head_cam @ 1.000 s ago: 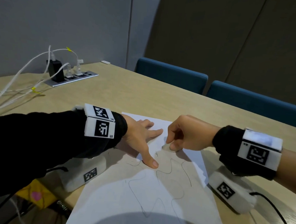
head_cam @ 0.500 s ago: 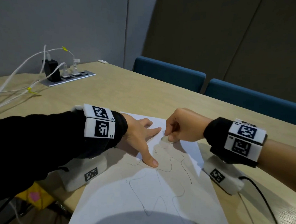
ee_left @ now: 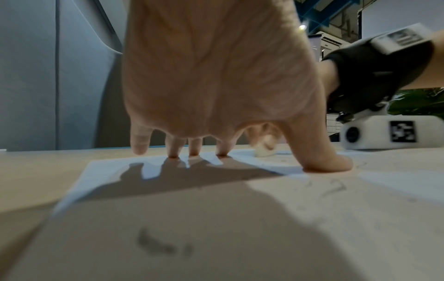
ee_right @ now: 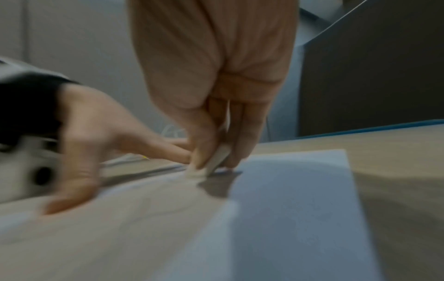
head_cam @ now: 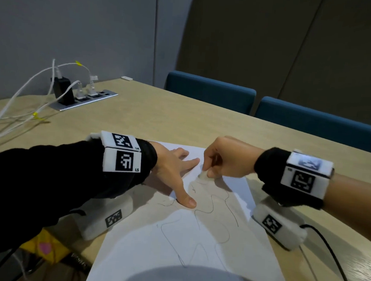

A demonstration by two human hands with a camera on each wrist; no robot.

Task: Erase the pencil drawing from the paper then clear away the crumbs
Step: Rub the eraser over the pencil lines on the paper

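Note:
A white sheet of paper (head_cam: 141,253) lies on the wooden table with a wavy pencil drawing (head_cam: 205,220) across its middle. My left hand (head_cam: 173,172) lies spread flat on the paper's upper left, thumb (ee_left: 321,161) and fingertips (ee_left: 221,152) pressing it down. My right hand (head_cam: 227,160) pinches a small white eraser (head_cam: 203,177) and holds its tip on the paper at the top of the drawing. The right wrist view, blurred, has the eraser (ee_right: 213,161) between thumb and fingers on the paper (ee_right: 300,209). From the left wrist, the eraser (ee_left: 264,151) sits beyond my thumb.
A power strip (head_cam: 88,98) with a black charger and white cables (head_cam: 18,106) sits at the table's far left. Two blue chairs (head_cam: 209,93) stand behind the far edge. A yellow item (head_cam: 47,247) lies below the table edge at lower left.
My right hand with the eraser has shifted back and forth slightly over the top of the drawing. The left hand has stayed pressed on the paper.

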